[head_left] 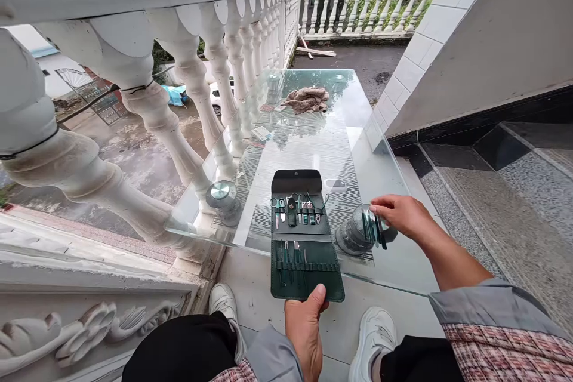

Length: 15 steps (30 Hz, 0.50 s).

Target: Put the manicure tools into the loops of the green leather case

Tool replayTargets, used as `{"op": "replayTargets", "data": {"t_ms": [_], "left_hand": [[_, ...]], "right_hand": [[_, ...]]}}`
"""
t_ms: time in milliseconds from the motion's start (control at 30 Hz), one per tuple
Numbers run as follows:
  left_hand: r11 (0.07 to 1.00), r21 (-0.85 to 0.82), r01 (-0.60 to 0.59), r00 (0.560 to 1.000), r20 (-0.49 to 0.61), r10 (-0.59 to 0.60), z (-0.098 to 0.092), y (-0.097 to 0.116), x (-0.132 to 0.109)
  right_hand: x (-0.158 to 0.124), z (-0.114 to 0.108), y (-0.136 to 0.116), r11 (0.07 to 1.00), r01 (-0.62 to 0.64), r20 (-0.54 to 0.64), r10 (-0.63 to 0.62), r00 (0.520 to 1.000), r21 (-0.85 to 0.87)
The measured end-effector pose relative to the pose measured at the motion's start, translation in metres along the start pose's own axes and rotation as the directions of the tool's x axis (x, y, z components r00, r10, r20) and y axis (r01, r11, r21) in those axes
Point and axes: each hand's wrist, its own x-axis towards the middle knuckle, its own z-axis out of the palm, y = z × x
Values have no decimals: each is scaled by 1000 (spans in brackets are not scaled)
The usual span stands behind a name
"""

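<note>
The left hand (304, 323) grips a green case (322, 250) at six o'clock; at three, the right hand (401, 215) meets slim tools (367, 225) over the glass desk (308, 140), its grip unclear.

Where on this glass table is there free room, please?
The glass table looks bare between the open case and crumpled cloth, and right of the cloth. Crowded: the near edge, with the case and right hand holding small tools.

Dark green case (299, 230), unfolded, its near edge pinched by the left hand (307, 323), small tools (292, 213) looped inside; slim tools (369, 228) slant downward at the right hand's (398, 215) fingertips.
</note>
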Motion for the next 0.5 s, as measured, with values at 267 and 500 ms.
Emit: {"op": "replayTargets", "data": {"t_ms": [267,500], "left_hand": [[990,-90,-108,994,1,109,5,2,-4],[976,-110,-186,982,11,188,5,5,0]], "right_hand": [[-60,41,-53,936,223,210,-285,935,272],[-91,77,-72,940,283,457,-339,822,189]]}}
